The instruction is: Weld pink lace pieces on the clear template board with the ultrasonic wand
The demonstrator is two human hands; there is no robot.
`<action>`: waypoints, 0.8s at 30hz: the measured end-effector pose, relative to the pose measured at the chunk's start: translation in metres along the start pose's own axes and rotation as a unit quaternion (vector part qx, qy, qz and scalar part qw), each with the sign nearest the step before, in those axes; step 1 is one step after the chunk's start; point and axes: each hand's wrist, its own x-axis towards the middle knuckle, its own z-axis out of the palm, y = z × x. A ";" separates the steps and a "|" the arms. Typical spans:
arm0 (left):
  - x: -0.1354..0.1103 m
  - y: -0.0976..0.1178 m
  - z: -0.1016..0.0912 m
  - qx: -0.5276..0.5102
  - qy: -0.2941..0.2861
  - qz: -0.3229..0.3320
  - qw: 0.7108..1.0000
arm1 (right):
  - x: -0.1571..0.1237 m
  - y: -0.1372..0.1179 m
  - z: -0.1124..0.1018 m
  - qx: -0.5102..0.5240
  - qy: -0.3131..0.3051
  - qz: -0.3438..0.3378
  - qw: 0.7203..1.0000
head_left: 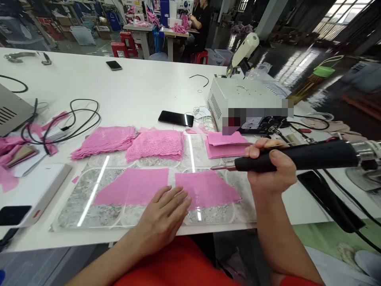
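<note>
In the head view my left hand [165,218] lies flat with its fingers stretched, across the inner edges of two pink fabric pieces. The left fabric piece [133,186] and the right fabric piece [205,188] lie side by side, a narrow gap between them, on a clear plastic board [71,210]. My right hand [274,167] is wrapped round a black corded handpiece [318,157] with a slim metal tip. That tip points left, just over the upper edge of the right piece; whether it touches the fabric I cannot tell.
Behind the board are two stacks of pink lace fabric [156,145] and folded pink pieces [226,145]. A grey control box [244,99] stands at the right, a black phone [175,118] in the middle. Black cables [71,119] and a white box [38,190] lie left. A person [202,28] sits beyond.
</note>
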 end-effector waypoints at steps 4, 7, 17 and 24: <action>0.027 0.001 0.025 0.035 -0.015 0.008 0.999 | 0.003 0.009 -0.023 -0.020 0.024 0.001 1.000; 0.041 0.005 0.045 0.050 -0.043 0.004 0.998 | -0.001 0.015 -0.029 -0.021 0.028 0.002 0.999; 0.055 0.005 0.067 0.065 -0.100 -0.012 0.993 | -0.004 0.018 -0.028 -0.014 0.021 0.049 0.998; 0.051 0.005 0.072 0.066 -0.088 -0.012 0.994 | -0.004 0.019 -0.027 -0.025 0.035 0.031 0.999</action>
